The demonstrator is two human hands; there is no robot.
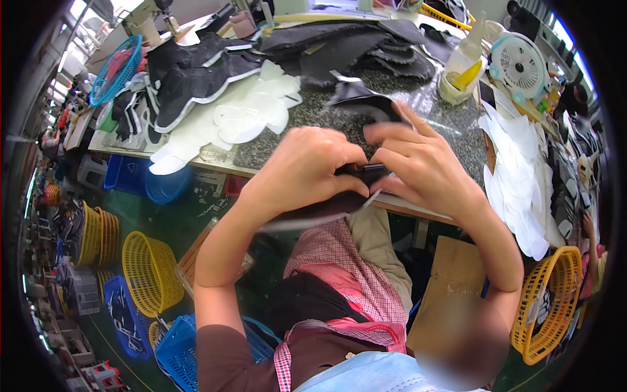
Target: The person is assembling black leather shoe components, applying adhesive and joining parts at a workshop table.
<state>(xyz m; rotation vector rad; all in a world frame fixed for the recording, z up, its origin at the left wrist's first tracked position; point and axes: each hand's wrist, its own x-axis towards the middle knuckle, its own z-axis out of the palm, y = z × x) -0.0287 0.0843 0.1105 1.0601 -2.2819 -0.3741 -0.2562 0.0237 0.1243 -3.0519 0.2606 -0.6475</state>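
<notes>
My left hand point(308, 163) is closed, its thumb and fingers pinching a dark piece of material point(317, 210) with a pale edge. The piece is held just above the near edge of the worktable and is partly hidden by the hand. My right hand point(424, 163) meets it from the other side, thumb and forefinger pinched on the same piece while its other fingers are raised and blurred. Just beyond the fingers, a black cut piece with a white edge point(359, 97) lies on the speckled tabletop point(264, 151).
White cut pieces point(251, 117) and black sheets point(202, 72) cover the table's left. More black pieces point(353, 49) lie at the back. A plastic bottle point(469, 49), a small fan point(520, 65) and white sheets point(519, 176) are at right. Yellow baskets point(150, 271) stand below.
</notes>
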